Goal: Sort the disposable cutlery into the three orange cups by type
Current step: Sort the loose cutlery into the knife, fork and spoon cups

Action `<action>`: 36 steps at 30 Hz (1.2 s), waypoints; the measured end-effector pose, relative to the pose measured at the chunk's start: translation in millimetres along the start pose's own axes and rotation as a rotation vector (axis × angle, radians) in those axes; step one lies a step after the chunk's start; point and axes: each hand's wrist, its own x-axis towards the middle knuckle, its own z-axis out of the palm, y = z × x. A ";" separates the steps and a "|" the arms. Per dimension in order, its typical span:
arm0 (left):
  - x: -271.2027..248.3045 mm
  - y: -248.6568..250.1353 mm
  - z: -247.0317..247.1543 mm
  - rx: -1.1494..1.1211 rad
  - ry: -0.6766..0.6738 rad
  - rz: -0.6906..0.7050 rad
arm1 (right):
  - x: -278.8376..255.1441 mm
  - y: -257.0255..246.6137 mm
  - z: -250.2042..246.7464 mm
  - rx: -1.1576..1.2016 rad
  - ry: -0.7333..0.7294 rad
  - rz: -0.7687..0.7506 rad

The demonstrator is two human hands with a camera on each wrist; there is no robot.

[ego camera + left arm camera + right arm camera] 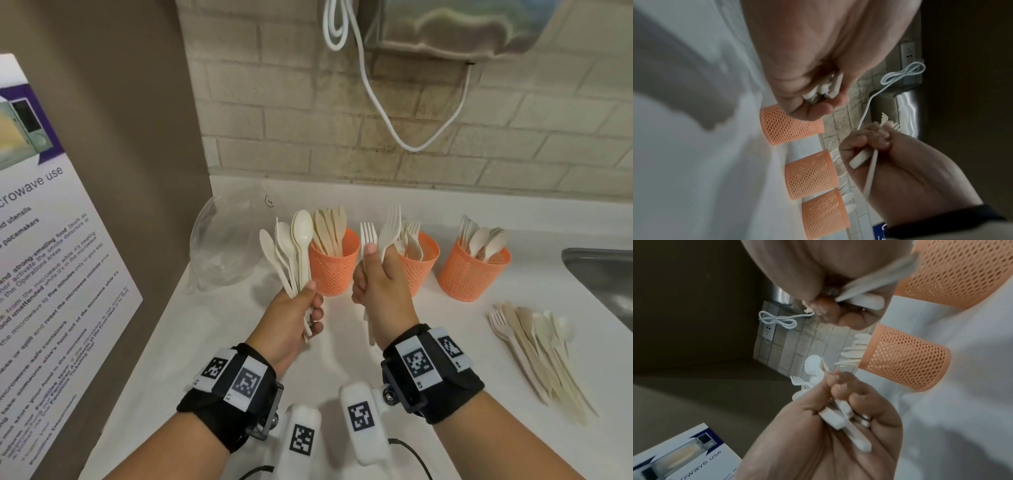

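Observation:
My left hand [303, 308] grips a fan of several white spoons [294, 240] by their handles, left of the cups. A fork's tines [797, 381] show in that bunch too. My right hand [376, 277] holds a few white forks [388, 228] upright in front of the middle cup. Three orange mesh cups stand in a row at the back. The left cup [334, 274] holds beige knives. Forks fill the middle cup [423, 263], and the right cup [471, 277] holds spoons with some forks. A loose pile of mixed cutlery [537, 349] lies on the counter at the right.
A clear plastic bag [226, 246] lies at the back left by a brown wall with a microwave notice [51, 274]. A steel sink [603, 274] edges the counter on the right. A white cable [376, 102] hangs from a dispenser [445, 27] above the cups.

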 end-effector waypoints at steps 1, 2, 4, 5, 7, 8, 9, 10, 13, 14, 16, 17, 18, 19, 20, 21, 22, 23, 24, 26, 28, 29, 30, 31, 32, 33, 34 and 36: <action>-1.4 0.5 0.4 0.011 -0.006 0.005 | 1.1 -0.4 -0.4 0.016 -0.015 0.027; -2.9 0.4 0.4 0.022 -0.008 0.012 | 1.2 -1.7 -0.4 0.005 -0.037 0.046; -5.3 1.1 0.8 0.042 -0.009 0.022 | 1.5 -1.4 -0.5 -0.031 -0.088 0.054; -6.0 1.1 0.8 0.049 -0.010 0.025 | 1.4 -0.7 0.0 -0.021 -0.108 0.061; -6.6 1.2 0.5 0.065 -0.012 0.032 | 0.9 0.1 0.4 0.003 -0.128 0.089; -7.0 1.4 0.2 0.071 -0.014 0.035 | 0.7 0.1 0.3 -0.004 -0.136 0.104; -7.5 1.6 -0.1 0.075 -0.018 0.038 | 0.0 -0.4 -0.3 -0.012 -0.149 0.120; -7.8 1.8 -0.5 0.078 -0.023 0.040 | -0.7 -0.9 -1.1 -0.015 -0.166 0.134; -7.1 1.5 -1.4 0.093 -0.034 0.042 | -1.4 -1.1 -4.7 -0.086 -0.222 0.123; -6.4 0.8 -1.5 0.103 -0.034 0.042 | -1.3 -0.8 -5.8 -0.126 -0.245 0.102; -5.7 -0.8 -1.1 0.146 -0.048 0.053 | 0.3 0.9 -6.0 -0.192 -0.284 0.052; -5.9 -2.0 -0.7 0.180 -0.066 0.063 | 1.1 1.8 -4.5 -0.213 -0.292 0.026; -6.0 -3.4 0.1 0.218 -0.086 0.075 | 1.7 2.5 -1.9 -0.231 -0.291 0.002; -6.7 -4.5 1.4 0.252 -0.108 0.084 | 2.5 3.5 1.1 -0.251 -0.277 -0.016; -7.3 -5.4 2.8 0.279 -0.127 0.090 | 3.4 4.4 4.4 -0.272 -0.257 -0.026; -8.0 -6.0 4.3 0.298 -0.142 0.094 | 4.2 5.4 7.6 -0.292 -0.240 -0.026; -8.6 -6.5 5.7 0.313 -0.152 0.097 | 4.8 6.0 10.4 -0.312 -0.231 -0.021; -9.5 -6.5 6.6 0.323 -0.158 0.100 | 5.5 6.7 12.6 -0.332 -0.227 -0.015; -10.1 -6.3 7.2 0.329 -0.161 0.101 | 5.8 6.1 14.1 -0.348 -0.228 -0.014; -10.9 -5.7 6.6 0.327 -0.161 0.105 | 5.3 4.1 15.3 -0.361 -0.245 -0.026; -10.9 -5.2 4.9 0.329 -0.153 0.103 | 3.7 2.5 15.1 -0.344 -0.265 -0.021; -10.9 -5.1 4.2 0.330 -0.147 0.100 | 3.2 1.9 14.5 -0.329 -0.271 -0.005; -11.1 -5.1 3.8 0.327 -0.140 0.097 | 2.5 1.2 13.6 -0.312 -0.281 0.014; -11.4 -5.1 3.8 0.322 -0.136 0.097 | 2.1 0.9 12.7 -0.301 -0.294 0.030; -11.6 -5.2 3.7 0.324 -0.133 0.098 | 1.7 1.0 12.0 -0.300 -0.302 0.036; -11.2 -5.7 3.3 0.334 -0.130 0.100 | 1.5 1.6 11.5 -0.309 -0.302 0.039; -10.9 -6.3 3.1 0.351 -0.129 0.102 | 1.0 2.2 11.1 -0.319 -0.294 0.038; -10.6 -6.7 3.7 0.395 -0.138 0.106 | 0.3 4.0 10.9 -0.330 -0.274 0.031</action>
